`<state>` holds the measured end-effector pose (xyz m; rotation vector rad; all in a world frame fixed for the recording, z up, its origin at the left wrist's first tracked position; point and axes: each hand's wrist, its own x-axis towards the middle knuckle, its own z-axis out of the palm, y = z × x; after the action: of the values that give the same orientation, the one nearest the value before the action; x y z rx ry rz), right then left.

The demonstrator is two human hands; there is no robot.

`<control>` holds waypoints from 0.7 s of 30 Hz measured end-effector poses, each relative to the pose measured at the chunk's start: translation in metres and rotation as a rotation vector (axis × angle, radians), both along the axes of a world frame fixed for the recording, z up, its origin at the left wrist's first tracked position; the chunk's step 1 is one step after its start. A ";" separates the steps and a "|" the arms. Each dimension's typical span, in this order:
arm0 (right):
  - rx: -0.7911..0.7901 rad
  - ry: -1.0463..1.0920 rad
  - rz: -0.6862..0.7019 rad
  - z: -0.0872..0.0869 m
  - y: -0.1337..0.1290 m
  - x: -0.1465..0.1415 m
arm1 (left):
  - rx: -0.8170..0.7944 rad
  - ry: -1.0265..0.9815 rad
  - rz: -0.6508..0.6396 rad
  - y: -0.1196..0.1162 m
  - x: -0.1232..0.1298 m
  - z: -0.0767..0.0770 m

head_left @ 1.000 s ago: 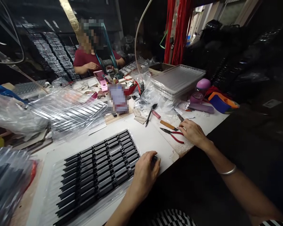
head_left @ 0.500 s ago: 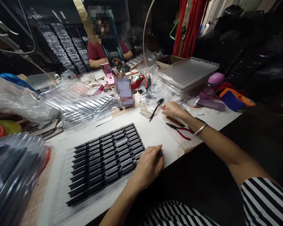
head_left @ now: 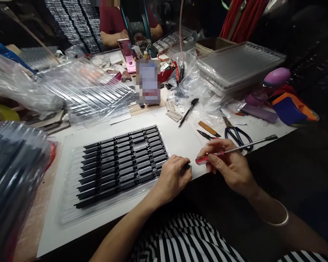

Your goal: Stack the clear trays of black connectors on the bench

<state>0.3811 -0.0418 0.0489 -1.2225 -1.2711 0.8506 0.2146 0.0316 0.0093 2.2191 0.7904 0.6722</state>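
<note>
My right hand (head_left: 232, 169) is closed around a red-handled screwdriver (head_left: 203, 159). Its long metal shaft points away to the right and ends in a thicker dark tip. At the table's front edge, my left hand (head_left: 175, 174) is closed, with a small black piece (head_left: 186, 166) showing at its fingertips; most of that piece is hidden. Just left of this hand, rows of black slotted strips (head_left: 123, 163) lie in a clear ribbed plastic tray (head_left: 67, 196). Blue-handled scissors (head_left: 236, 136) and partly covered pliers (head_left: 205, 134) lie beyond my right hand.
A black pen (head_left: 188, 112) and an orange-brown knife-like bar (head_left: 209, 128) lie mid-table. Clear trays are stacked at the back right (head_left: 240, 69) and heaped at left (head_left: 90, 94). A phone (head_left: 148, 82) stands upright. Bagged black parts (head_left: 13, 182) crowd the left. Another person (head_left: 112, 22) sits opposite.
My right hand has come back from the middle of the table towards me and now has the screwdriver in it. My left hand stays beside the tray. The view has tipped downward.
</note>
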 end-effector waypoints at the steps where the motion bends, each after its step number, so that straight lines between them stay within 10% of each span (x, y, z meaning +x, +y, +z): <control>1: 0.059 -0.048 0.011 0.001 -0.002 -0.006 | 0.007 0.005 0.005 0.000 0.000 0.000; 6: 0.358 -0.229 0.107 -0.002 0.001 -0.011 | 0.002 -0.011 -0.004 0.000 0.000 0.003; 15: 0.354 -0.471 0.179 0.002 0.009 -0.017 | -0.005 -0.019 -0.036 -0.002 0.001 -0.001; 21: 0.363 -0.210 -0.346 0.007 0.011 -0.015 | 0.230 -0.271 0.017 -0.006 -0.021 0.011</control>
<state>0.3660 -0.0303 0.0555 -1.2073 -1.2628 0.2319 0.1940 0.0259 0.0203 2.2587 0.6204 1.0934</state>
